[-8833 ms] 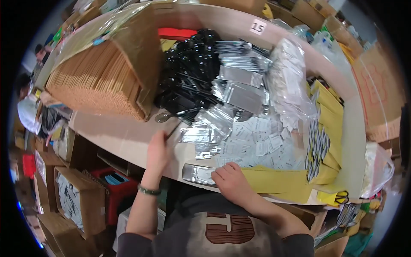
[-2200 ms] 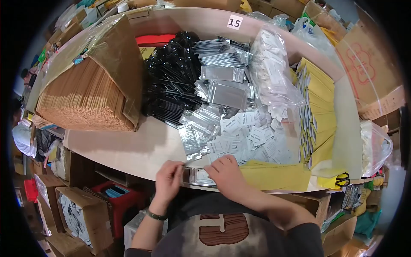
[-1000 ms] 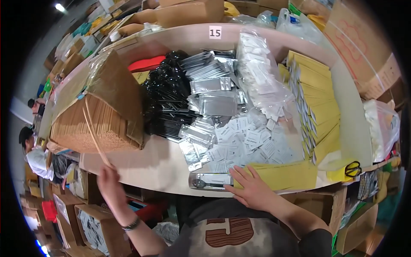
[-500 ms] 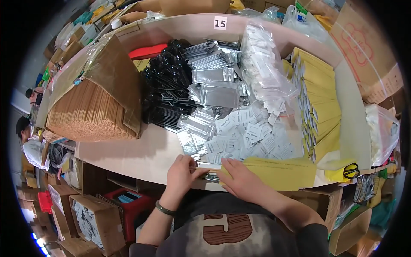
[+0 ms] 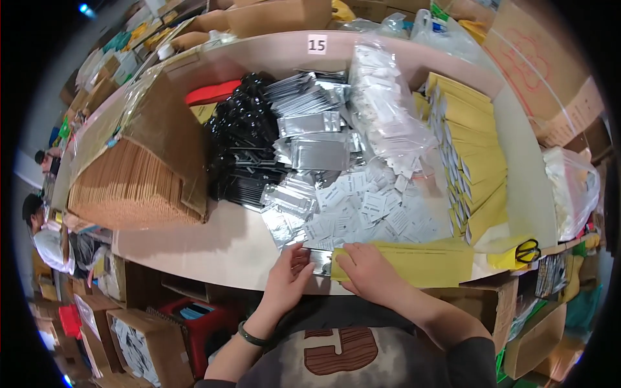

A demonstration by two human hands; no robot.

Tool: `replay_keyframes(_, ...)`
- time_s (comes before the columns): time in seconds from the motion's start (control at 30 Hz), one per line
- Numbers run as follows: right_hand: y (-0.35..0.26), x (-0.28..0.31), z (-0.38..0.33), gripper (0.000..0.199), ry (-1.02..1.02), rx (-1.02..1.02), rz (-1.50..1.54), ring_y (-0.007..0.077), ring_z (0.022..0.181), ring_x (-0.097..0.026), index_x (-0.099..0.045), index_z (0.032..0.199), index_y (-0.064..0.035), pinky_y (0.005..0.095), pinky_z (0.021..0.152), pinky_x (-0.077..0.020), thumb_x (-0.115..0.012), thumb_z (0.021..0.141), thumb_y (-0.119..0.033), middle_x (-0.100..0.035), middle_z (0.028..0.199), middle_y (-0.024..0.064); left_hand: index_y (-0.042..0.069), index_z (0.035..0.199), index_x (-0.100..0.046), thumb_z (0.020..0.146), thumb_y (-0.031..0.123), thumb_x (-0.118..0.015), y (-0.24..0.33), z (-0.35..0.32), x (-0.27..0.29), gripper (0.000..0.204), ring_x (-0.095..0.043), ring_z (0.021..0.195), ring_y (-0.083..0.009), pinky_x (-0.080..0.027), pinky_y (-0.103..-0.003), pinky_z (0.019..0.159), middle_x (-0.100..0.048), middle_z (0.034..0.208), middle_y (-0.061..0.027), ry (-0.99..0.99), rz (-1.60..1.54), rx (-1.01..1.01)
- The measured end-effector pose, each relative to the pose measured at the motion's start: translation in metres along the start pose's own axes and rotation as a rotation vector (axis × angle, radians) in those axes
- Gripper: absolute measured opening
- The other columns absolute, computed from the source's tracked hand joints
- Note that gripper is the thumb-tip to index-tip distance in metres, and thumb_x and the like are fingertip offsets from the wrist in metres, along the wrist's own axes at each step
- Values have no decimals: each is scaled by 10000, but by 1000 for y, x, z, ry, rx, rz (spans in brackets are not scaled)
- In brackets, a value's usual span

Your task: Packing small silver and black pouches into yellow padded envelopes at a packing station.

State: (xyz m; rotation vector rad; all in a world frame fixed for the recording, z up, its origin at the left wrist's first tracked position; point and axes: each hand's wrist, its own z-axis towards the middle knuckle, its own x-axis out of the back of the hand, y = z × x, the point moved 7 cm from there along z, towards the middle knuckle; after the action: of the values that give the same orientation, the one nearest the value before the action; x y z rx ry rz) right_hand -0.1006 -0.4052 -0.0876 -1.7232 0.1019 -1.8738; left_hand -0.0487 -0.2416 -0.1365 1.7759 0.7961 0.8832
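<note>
A long yellow envelope [image 5: 420, 264] lies flat along the table's front edge, its open end facing left. My right hand [image 5: 372, 270] is closed on that end, fingers curled over the edge. Between my hands sits a flat silver packet [image 5: 321, 260], its right end at the envelope's mouth; how far it reaches inside is hidden. My left hand [image 5: 288, 275] grips the packet's left end between thumb and fingers. Just beyond are small white printed sachets [image 5: 381, 204] and a pile of silver packets [image 5: 320, 152].
A cardboard box of brown envelopes [image 5: 123, 184] stands at left. Black plastic-wrapped items [image 5: 242, 129] are heaped beside it. Further right are a clear bag of white packets [image 5: 388, 97] and stacked yellow envelopes [image 5: 475, 149]. Black-handled scissors [image 5: 527, 251] lie at the right edge.
My left hand has moved right with the silver packet, narrowing the gap to my right hand. My right fingers are now more curled on the envelope's end. The view has shifted slightly.
</note>
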Motion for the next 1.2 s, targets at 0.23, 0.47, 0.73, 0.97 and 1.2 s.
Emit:
replay_keyframes(0.23,-2,-14,-1,352,72,50,72,349,959,-598,-589,1068,-61,459,813,-475,-681,748,-174,-606,1000,152,20,1456,-382,916,87,-690,29,-8,-32,626,-517,1258,-216,-437,-361,1062,-536,1323,-126,-320,-247,57)
replay_keyframes(0.47,-40,28,1,118,238,363,-64,299,833,-601,-575,824,-86,434,701,-483,-592,826,-203,-559,883,112,26,1314,-520,682,254,-827,80,-24,-20,739,-631,924,-333,-525,-428,825,-618,1032,-166,65,1194,-799)
replay_keyframes(0.73,120,151,-54,287,109,81,-418,346,1038,-582,-634,769,-54,420,836,-491,-785,784,-298,-612,1123,155,-5,1107,-571,717,139,-757,19,0,18,455,-631,796,-199,-523,-325,747,-651,877,-115,-135,494,12)
replay_keyframes(0.97,52,22,-33,323,-174,71,153,427,1168,-540,-670,947,-68,510,934,-468,-769,754,-308,-560,1265,226,29,1290,-516,768,115,-742,59,-17,-99,575,-572,1231,-332,-458,-378,995,-566,1322,-247,-750,214,-338)
replay_keyframes(1.2,47,13,-36,333,-192,-559,-44,374,709,-649,-601,778,-48,481,637,-495,-646,887,-360,-638,701,170,46,1236,-555,716,89,-725,16,9,-1,549,-649,938,-377,-535,-413,814,-651,1023,-178,50,664,-150)
